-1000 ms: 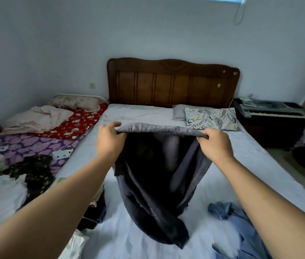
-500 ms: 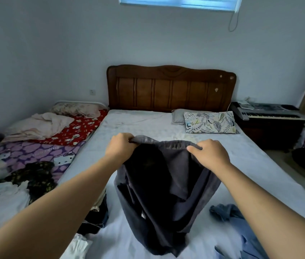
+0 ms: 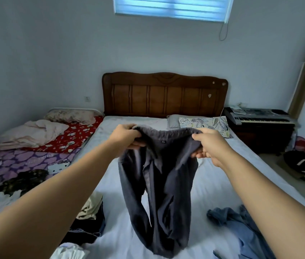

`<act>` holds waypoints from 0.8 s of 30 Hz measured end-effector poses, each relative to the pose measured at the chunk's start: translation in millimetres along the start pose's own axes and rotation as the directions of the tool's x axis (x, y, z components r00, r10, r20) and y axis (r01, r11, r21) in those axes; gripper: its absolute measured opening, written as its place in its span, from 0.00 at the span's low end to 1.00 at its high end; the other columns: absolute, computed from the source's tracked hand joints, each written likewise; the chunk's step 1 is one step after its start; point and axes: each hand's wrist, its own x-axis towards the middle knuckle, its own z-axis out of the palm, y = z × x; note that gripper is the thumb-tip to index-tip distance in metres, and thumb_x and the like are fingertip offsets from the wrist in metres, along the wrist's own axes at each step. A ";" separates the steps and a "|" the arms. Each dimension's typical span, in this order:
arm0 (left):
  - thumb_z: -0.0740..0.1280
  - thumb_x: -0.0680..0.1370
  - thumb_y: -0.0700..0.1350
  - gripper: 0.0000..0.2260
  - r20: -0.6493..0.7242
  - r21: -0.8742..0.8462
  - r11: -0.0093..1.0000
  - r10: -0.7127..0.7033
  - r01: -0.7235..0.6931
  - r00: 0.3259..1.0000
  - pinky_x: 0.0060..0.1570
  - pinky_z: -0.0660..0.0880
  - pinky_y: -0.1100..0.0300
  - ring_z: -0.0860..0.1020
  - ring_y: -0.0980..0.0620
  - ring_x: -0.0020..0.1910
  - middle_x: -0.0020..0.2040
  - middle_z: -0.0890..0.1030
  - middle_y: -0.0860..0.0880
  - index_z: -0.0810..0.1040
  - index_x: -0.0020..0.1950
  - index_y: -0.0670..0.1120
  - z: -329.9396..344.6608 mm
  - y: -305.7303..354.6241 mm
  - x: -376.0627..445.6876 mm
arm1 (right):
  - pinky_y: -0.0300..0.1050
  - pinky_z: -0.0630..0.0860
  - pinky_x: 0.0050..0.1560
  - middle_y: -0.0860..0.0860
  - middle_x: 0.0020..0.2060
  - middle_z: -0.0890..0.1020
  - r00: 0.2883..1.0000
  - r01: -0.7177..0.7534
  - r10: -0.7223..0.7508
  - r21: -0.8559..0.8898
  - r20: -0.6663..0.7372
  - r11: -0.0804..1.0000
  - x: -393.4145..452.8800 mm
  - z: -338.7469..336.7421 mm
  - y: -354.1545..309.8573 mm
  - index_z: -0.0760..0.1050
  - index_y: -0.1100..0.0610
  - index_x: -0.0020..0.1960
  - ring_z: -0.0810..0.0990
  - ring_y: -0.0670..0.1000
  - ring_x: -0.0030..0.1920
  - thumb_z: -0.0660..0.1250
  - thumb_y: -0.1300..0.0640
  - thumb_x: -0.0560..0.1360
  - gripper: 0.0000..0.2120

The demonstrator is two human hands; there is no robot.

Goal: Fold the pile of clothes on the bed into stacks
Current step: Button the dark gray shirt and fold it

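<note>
The person's left hand (image 3: 127, 136) and right hand (image 3: 210, 146) each pinch an end of the waistband of one pair of dark grey trousers (image 3: 159, 184) hanging above the bed (image 3: 222, 186), apparently being straightened before laying flat and folding, with one blue garment (image 3: 241, 227) and one mixed heap (image 3: 90, 221) still unfolded.

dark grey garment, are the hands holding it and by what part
Yes. Both hands hold the dark grey garment by its top band: left hand and right hand grip opposite ends.

Bare sheet (image 3: 213, 186) between clothes heaps (image 3: 90, 221)
</note>
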 end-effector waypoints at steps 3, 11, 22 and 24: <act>0.64 0.75 0.31 0.11 0.033 0.031 0.992 0.122 -0.123 0.992 0.56 0.77 0.53 0.82 0.47 0.50 0.51 0.82 0.42 0.77 0.56 0.40 -5.2 -2.1 0.2 | 0.41 0.78 0.36 0.58 0.44 0.82 0.994 0.026 -0.035 0.085 0.103 0.996 0.6 -6.6 -6.0 0.71 0.58 0.58 0.84 0.54 0.37 0.60 0.68 0.75 0.14; 0.71 0.73 0.50 0.06 -0.316 0.566 0.787 0.482 -0.246 0.817 0.39 0.76 0.54 0.79 0.50 0.41 0.38 0.80 0.51 0.81 0.46 0.48 -5.5 -4.0 -4.2 | 0.46 0.72 0.33 0.50 0.28 0.78 0.852 0.356 -0.488 -0.475 -0.189 0.805 2.7 -7.3 2.0 0.77 0.58 0.43 0.78 0.52 0.33 0.70 0.52 0.73 0.08; 0.61 0.81 0.44 0.04 -0.255 0.461 0.737 0.643 -0.494 0.722 0.43 0.76 0.51 0.77 0.49 0.44 0.41 0.77 0.51 0.72 0.52 0.46 9.9 22.1 -28.3 | 0.45 0.64 0.35 0.50 0.35 0.74 0.683 0.490 -0.613 -0.374 -0.396 0.788 -27.2 2.8 -19.9 0.69 0.60 0.50 0.72 0.51 0.35 0.58 0.55 0.81 0.08; 0.60 0.81 0.46 0.04 -0.228 0.538 0.666 0.706 -0.517 0.671 0.40 0.76 0.50 0.77 0.47 0.42 0.40 0.77 0.51 0.71 0.54 0.47 8.0 30.9 -37.2 | 0.44 0.65 0.39 0.53 0.43 0.77 0.636 0.518 -0.622 -0.344 -0.457 0.783 -33.7 1.7 -26.6 0.70 0.60 0.54 0.73 0.51 0.42 0.57 0.55 0.81 0.08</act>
